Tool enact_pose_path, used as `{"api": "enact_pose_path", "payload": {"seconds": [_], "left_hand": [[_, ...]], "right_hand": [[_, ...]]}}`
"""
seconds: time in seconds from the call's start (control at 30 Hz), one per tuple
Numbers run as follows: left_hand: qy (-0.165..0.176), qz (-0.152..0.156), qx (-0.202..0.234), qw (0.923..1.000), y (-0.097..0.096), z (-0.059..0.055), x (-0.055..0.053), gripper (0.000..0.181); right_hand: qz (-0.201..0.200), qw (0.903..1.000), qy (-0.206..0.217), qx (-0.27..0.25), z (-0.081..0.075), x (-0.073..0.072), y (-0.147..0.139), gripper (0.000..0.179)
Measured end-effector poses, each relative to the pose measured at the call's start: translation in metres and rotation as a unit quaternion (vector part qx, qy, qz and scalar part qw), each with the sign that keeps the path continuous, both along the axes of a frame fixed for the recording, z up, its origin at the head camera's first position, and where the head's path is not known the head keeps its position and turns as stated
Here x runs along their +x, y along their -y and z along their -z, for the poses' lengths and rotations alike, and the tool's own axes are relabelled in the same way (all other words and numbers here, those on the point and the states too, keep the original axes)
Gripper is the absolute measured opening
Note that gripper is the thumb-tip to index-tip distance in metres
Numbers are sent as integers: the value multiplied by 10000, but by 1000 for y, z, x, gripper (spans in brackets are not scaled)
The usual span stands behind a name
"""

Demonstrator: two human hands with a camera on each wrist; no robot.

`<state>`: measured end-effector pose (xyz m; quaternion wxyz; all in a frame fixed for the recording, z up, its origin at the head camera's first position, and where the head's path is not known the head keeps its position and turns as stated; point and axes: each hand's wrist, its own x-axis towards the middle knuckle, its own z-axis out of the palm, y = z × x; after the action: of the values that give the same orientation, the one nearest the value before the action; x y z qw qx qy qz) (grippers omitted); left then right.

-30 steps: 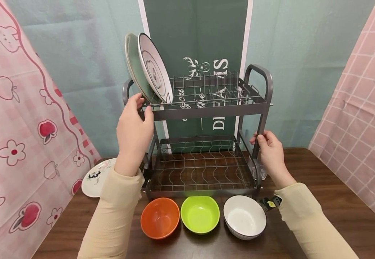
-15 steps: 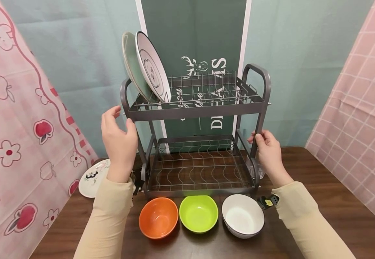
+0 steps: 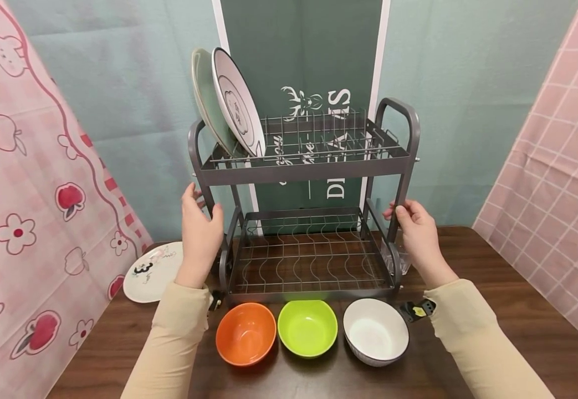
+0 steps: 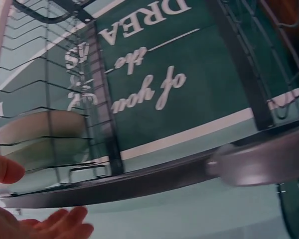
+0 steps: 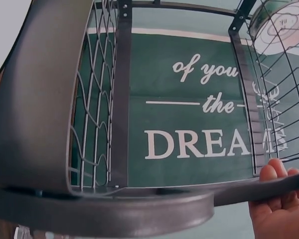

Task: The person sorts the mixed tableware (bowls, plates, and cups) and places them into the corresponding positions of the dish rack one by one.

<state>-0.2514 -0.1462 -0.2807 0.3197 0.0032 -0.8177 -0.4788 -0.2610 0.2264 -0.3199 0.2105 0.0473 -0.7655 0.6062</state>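
Note:
A two-tier dark grey dish rack (image 3: 308,173) stands on the wooden table. On its upper tier, at the left end, a green plate (image 3: 210,105) and a white plate (image 3: 239,111) with a dark rim lean in the slots. My left hand (image 3: 201,235) is beside the rack's left post, below the upper tier, thumb and fingers apart. In the left wrist view, its fingers (image 4: 65,224) lie on one side of the post and the thumb on the other, not closed round it. With thumb and fingers, my right hand (image 3: 418,235) grips the right post (image 5: 229,194).
Before the rack sit an orange bowl (image 3: 246,335), a lime green bowl (image 3: 307,330) and a white bowl (image 3: 376,332). Left of the rack lies a white patterned plate (image 3: 151,274). A clear glass object (image 3: 402,260) shows partly behind the right post. Fabric hangs behind and at both sides.
My left hand has left the upper tier's front edge by the plates, swung left, and come lower beside the left post. The right hand stays on its post.

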Motion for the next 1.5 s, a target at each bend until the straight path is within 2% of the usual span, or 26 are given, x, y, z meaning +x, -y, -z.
{"api": "enact_pose_path", "payload": {"seconds": [0.1, 0.3, 0.43, 0.53, 0.63, 0.7, 0.73, 0.8, 0.93, 1.0, 1.13, 1.37, 1.5], "left_hand": [[304, 270, -31, 9992, 1, 7, -5, 63], [340, 466, -18, 9983, -1, 18, -12, 49], [350, 485, 78, 9982, -3, 24, -15, 42], [322, 455, 60, 9984, -4, 28, -17, 38], [291, 390, 39, 9988, -4, 32, -18, 34], [289, 351, 56, 9990, -4, 32, -18, 33], [293, 342, 55, 9990, -4, 33, -18, 32], [317, 331, 22, 9989, -3, 33, -18, 30], [355, 359, -101, 9987, -2, 32, -19, 31], [393, 363, -168, 9984, -2, 33, -20, 31], [484, 293, -255, 9981, -1, 33, -21, 29], [552, 170, -379, 9976, -1, 34, -20, 28], [571, 147, -431, 9973, -2, 32, -21, 27]], "right_hand": [[-122, 9998, -1, 130, 0, 1, -2, 33], [-133, 9991, 193, 360, 8, 5, -11, 38], [-13, 9993, 104, 353, 17, 10, -23, 29], [-8, 9999, -153, -7, 23, 12, -36, 17], [-54, 9984, -264, -506, 30, 12, -49, 16], [-48, 9975, -110, -690, 35, 12, -58, 21], [35, 9981, 45, -609, 37, 12, -62, 23], [261, 9982, 474, -272, 42, 12, -69, 30], [503, 9878, 1343, 603, 51, 8, -77, 68], [366, 9830, 1628, 770, 57, 5, -79, 80], [-36, 9758, 2015, 850, 67, -1, -81, 92], [-432, 9555, 2573, 1375, 84, -11, -82, 98], [-454, 9564, 2558, 1334, 92, -16, -79, 94]]}}
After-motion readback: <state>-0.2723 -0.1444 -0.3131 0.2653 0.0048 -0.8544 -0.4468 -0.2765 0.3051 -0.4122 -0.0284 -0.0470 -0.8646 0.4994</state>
